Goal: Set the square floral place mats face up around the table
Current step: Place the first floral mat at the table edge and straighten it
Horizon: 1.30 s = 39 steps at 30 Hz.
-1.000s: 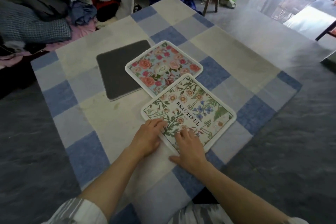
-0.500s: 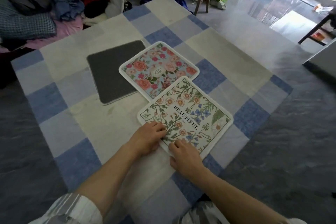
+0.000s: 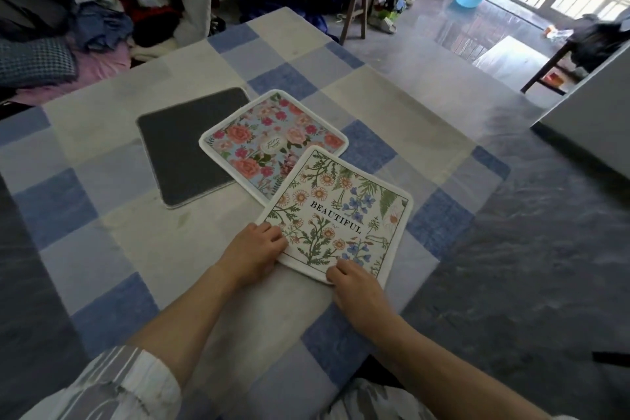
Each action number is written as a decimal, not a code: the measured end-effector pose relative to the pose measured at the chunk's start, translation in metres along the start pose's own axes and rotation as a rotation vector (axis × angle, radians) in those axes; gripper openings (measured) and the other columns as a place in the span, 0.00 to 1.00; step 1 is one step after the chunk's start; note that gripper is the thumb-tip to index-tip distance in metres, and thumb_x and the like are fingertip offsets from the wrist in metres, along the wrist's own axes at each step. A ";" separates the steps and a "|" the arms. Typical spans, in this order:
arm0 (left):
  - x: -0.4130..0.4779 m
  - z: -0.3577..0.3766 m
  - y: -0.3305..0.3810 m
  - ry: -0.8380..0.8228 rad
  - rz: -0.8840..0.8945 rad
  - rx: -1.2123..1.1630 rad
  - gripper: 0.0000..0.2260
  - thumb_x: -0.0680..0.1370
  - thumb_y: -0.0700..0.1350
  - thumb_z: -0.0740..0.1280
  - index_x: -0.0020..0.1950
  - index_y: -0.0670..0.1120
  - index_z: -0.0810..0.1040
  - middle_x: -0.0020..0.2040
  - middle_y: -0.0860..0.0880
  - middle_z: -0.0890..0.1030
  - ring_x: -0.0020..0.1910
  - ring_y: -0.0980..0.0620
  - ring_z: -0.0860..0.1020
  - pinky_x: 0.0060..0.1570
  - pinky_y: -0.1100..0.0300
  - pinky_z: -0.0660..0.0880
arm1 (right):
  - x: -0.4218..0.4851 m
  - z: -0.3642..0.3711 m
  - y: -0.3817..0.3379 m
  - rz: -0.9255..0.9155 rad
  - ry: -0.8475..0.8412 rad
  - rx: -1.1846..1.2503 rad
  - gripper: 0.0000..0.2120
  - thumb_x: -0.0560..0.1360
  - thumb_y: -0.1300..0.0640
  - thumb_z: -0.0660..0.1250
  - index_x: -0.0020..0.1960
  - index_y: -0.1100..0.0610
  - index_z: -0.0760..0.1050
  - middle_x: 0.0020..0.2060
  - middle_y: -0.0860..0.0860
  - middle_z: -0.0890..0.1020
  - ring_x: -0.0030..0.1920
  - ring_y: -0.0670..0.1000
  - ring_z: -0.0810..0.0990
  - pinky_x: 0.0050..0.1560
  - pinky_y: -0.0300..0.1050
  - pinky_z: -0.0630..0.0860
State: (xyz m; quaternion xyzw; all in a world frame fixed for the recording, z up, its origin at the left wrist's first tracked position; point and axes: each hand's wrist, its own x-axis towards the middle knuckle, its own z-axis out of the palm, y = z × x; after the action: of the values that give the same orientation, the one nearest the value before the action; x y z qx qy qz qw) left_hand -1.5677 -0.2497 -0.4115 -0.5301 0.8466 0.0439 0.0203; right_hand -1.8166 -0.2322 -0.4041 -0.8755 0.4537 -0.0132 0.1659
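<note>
**Fig.** L hand (image 3: 254,245) & R hand (image 3: 354,283), fingers curled, each pinch the near edge of the daisy mat (image 3: 344,215). It lies face up by the table's (image 3: 112,249) front-right edge, its far corner lapping the rose mat (image 3: 269,140).

**Risks:** dragging may pull the rose mat askew. That mat itself laps the grey mat (image 3: 184,147), apparently backing-up, so prob. needs flipping. A slide rightward may overhang the edge.

**Room:** open cloth left & far side.
</note>
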 end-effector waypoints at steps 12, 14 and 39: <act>-0.001 -0.024 0.034 0.054 -0.043 0.028 0.09 0.62 0.41 0.73 0.38 0.46 0.77 0.34 0.46 0.78 0.30 0.46 0.75 0.31 0.59 0.72 | -0.010 -0.006 0.030 0.020 -0.039 -0.076 0.15 0.67 0.65 0.70 0.45 0.51 0.68 0.47 0.49 0.73 0.45 0.50 0.71 0.41 0.46 0.74; -0.007 -0.025 0.041 0.045 -0.060 0.023 0.08 0.62 0.41 0.72 0.38 0.46 0.76 0.34 0.47 0.79 0.30 0.46 0.76 0.32 0.58 0.72 | -0.013 -0.004 0.033 0.009 -0.057 -0.078 0.17 0.65 0.64 0.72 0.45 0.51 0.67 0.48 0.49 0.73 0.46 0.51 0.72 0.42 0.47 0.75; 0.035 -0.030 0.205 0.039 -0.711 -0.108 0.11 0.63 0.37 0.72 0.45 0.42 0.79 0.37 0.44 0.79 0.34 0.42 0.77 0.33 0.54 0.74 | 0.024 -0.054 0.170 -0.376 -0.045 0.032 0.07 0.70 0.62 0.70 0.44 0.53 0.74 0.42 0.52 0.79 0.42 0.53 0.76 0.40 0.47 0.73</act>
State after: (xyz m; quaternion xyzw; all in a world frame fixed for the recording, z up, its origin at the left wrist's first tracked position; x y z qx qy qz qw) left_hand -1.7668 -0.1948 -0.3741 -0.7926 0.6058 0.0685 -0.0100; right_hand -1.9465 -0.3570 -0.4074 -0.9421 0.2779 -0.0318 0.1847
